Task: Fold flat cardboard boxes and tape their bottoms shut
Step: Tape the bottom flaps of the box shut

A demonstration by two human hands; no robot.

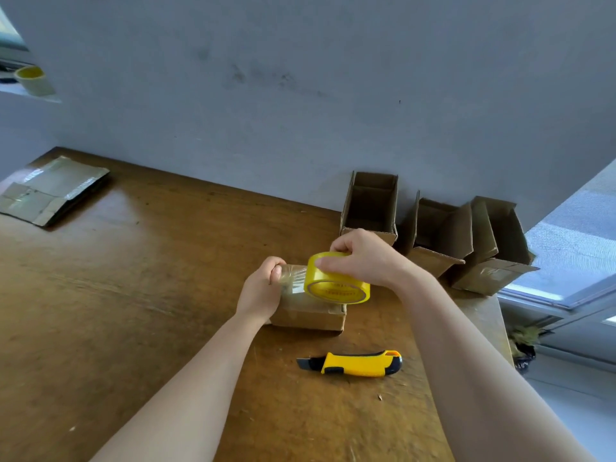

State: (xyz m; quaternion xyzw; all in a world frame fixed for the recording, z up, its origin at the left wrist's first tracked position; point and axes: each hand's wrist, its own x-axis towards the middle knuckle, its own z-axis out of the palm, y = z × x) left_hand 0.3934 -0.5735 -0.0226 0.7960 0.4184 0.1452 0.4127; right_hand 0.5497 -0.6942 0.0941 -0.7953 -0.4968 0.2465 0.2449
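Starting at the far left, a stack of flat boxes [50, 191] lies on the table [150, 295], well apart from the work. Near the middle, the left hand [263, 288] is curled shut on the free end of a clear tape strip [293, 275], pinching it. The strip runs right to the yellow tape roll [336, 281], which the right hand [363, 258] grips from above. Both are held just over the small box [310, 315] on the table.

To do this well, I would keep the strip taut and lined up over the flap seam. Press the left end down first, then draw the roll rightward while smoothing. The knife [353, 363] lies near the box, ready for the cut. Further right, three folded boxes [433, 235] stand by the wall.
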